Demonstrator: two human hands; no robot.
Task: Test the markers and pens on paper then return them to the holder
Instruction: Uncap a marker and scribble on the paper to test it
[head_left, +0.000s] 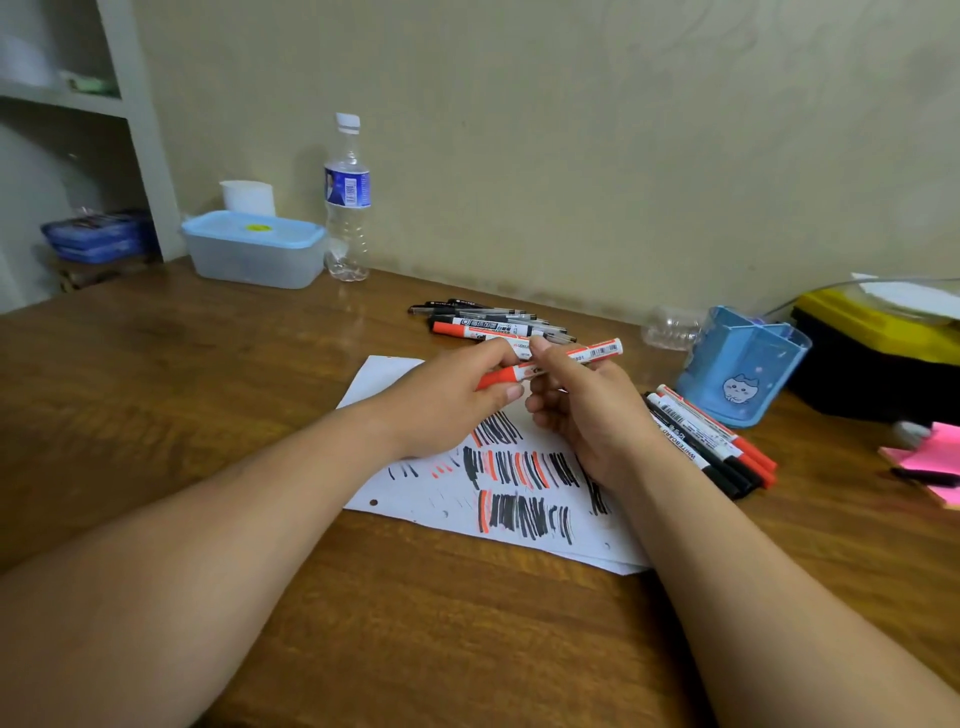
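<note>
Head view looks down on my two hands meeting above the paper. My left hand (457, 395) curls round the red cap end of a marker (597, 352), and my right hand (587, 410) pinches its white barrel. My fingers hide the join, so I cannot tell whether the cap is seated. The paper (519, 512), streaked with black and red strokes, lies on the table (208, 364) under my wrists, its right side hidden by my forearm. A heap of pens (493, 319) lies behind my hands. Loose markers (711, 441) lie just beside the blue holder (743, 364), whose inside is hard to make out. Pink notes (935, 457) are cut off at the right edge.
</note>
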